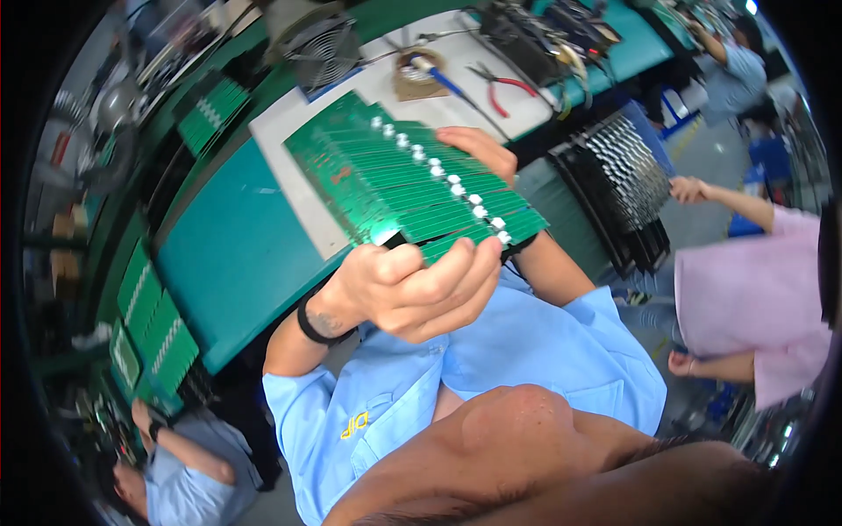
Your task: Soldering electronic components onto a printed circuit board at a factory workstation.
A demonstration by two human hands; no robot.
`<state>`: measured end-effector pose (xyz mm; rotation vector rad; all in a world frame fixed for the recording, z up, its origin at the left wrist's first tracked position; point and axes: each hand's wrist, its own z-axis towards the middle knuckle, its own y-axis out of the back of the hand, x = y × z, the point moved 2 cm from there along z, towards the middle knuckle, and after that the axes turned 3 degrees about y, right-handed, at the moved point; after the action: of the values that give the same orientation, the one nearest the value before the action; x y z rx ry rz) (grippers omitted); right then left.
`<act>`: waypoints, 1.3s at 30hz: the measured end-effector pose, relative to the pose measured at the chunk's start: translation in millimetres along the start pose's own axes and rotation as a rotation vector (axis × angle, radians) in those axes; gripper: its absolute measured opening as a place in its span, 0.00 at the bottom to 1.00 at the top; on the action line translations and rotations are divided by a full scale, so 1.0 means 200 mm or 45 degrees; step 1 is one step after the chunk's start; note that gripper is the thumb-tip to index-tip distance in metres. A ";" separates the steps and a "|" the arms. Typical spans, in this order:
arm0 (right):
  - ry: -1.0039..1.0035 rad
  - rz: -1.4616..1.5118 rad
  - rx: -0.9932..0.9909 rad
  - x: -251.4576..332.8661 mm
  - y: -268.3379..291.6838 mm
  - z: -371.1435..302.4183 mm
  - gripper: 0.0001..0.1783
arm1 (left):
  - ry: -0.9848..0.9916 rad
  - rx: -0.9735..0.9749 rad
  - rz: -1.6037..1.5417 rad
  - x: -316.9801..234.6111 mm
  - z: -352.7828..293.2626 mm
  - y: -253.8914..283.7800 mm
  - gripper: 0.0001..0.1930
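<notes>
A green circuit board panel (351, 158), split into narrow strips with a row of small white connectors (436, 167) across it, is held up tilted over the bench's near edge. My left hand (421, 289), with a black band at the wrist, grips the panel's near edge, fingers curled against it. At the far right edge, my right hand (481, 151) grips the same panel; its fingers show beyond the edge, while the palm and thumb are hidden behind the board. A bright glare spot lies on the panel beside my left hand.
Behind the panel, a white work mat (289, 167) lies on the teal bench (237, 237). Red-handled pliers (502, 92), a blue-handled soldering iron (438, 77) and a fan (326, 54) are there. A rack of boards (618, 175) stands right, near a person in pink (745, 289). More green panels (158, 324) are left.
</notes>
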<state>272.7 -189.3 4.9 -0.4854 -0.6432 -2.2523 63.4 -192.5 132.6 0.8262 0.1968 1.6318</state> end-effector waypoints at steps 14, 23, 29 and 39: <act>-0.415 -0.555 -0.546 0.10 0.85 -0.26 0.11 | 1.081 0.086 -0.374 0.03 -0.44 -0.26 0.31; -0.811 -1.585 -0.790 0.71 1.51 -0.60 0.13 | 1.465 0.017 -0.368 0.04 -0.75 -0.33 0.24; -1.415 -1.826 -0.499 0.85 1.75 -0.79 0.19 | 1.551 -0.113 -0.391 0.02 -0.79 -0.34 0.20; -1.599 -1.779 -0.304 0.38 2.04 -1.29 0.19 | 1.612 -0.101 -0.380 -0.01 -0.79 -0.33 0.15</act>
<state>484.2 -627.3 -39.9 -2.1789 -1.7017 -3.0389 18.9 -128.9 -20.7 -0.3934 1.0643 1.6396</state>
